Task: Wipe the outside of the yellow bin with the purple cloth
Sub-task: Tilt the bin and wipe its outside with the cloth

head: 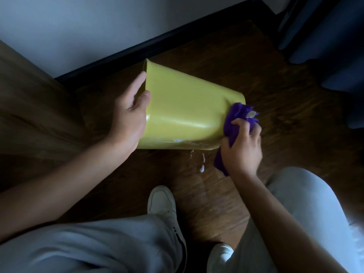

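Yellow bin (pixel 185 113) lies tipped on its side on the wooden floor (pixel 246 62), mouth held by the left hand (pixel 128 117), whose fingers curl over the rim, while the right hand (pixel 243 146) grips the bunched purple cloth (pixel 235 119) against the bin's base end. White smears near the bin's lower edge and drips (pixel 201 168) on the floor suggest the cloth could spread residue, or the bin roll if that rim grip loosens. No brand, label or writing is readable anywhere.
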The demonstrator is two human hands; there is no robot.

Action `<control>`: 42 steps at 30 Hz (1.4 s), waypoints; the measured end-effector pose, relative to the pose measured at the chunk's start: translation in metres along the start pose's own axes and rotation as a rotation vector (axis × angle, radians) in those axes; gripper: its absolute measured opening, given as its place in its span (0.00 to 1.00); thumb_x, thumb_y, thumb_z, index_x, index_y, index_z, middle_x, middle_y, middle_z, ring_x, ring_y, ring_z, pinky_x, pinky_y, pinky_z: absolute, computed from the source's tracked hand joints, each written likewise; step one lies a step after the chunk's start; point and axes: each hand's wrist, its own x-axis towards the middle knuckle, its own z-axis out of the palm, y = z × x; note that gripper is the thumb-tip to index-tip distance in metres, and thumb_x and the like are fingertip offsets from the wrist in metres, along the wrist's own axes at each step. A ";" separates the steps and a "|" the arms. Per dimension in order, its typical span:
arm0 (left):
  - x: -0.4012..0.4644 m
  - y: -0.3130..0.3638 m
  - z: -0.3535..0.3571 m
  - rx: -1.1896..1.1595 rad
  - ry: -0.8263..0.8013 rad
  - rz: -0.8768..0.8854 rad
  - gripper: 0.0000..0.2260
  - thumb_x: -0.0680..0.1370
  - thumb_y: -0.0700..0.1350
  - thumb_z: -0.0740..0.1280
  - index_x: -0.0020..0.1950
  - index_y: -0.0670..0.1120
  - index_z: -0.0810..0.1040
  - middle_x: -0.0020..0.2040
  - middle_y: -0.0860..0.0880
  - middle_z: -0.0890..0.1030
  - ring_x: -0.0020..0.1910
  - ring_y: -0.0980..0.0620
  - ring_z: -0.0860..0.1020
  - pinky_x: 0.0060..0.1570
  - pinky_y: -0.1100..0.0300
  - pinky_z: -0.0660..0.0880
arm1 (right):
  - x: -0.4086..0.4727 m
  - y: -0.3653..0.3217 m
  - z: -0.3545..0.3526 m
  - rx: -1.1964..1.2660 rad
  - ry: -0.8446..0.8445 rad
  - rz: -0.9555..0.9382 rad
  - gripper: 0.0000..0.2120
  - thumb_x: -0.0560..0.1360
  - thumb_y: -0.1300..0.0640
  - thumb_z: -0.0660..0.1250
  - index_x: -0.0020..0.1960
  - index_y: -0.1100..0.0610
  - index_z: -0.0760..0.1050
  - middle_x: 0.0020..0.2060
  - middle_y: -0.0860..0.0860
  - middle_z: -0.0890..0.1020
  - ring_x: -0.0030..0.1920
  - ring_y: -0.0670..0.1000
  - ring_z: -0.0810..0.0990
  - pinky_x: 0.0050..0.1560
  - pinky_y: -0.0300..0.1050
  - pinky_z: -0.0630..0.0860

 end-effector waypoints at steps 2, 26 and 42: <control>-0.004 0.004 0.001 0.024 -0.029 0.037 0.20 0.80 0.48 0.65 0.70 0.63 0.75 0.73 0.51 0.76 0.74 0.52 0.73 0.76 0.44 0.67 | 0.014 0.013 -0.007 -0.025 -0.026 0.102 0.23 0.73 0.54 0.69 0.67 0.49 0.69 0.70 0.59 0.69 0.62 0.65 0.76 0.53 0.61 0.79; -0.034 0.029 -0.008 0.580 -0.651 0.369 0.42 0.79 0.41 0.72 0.84 0.51 0.49 0.70 0.50 0.78 0.69 0.59 0.77 0.70 0.60 0.73 | 0.036 -0.009 -0.018 0.212 -0.083 0.083 0.23 0.74 0.51 0.70 0.68 0.48 0.72 0.63 0.53 0.74 0.52 0.52 0.77 0.51 0.53 0.80; -0.027 -0.011 -0.016 0.789 -0.453 0.823 0.29 0.84 0.43 0.65 0.83 0.45 0.57 0.29 0.51 0.71 0.23 0.51 0.70 0.25 0.50 0.75 | 0.038 -0.002 -0.023 0.270 -0.065 0.119 0.22 0.76 0.52 0.70 0.68 0.49 0.73 0.62 0.52 0.76 0.53 0.50 0.77 0.49 0.49 0.80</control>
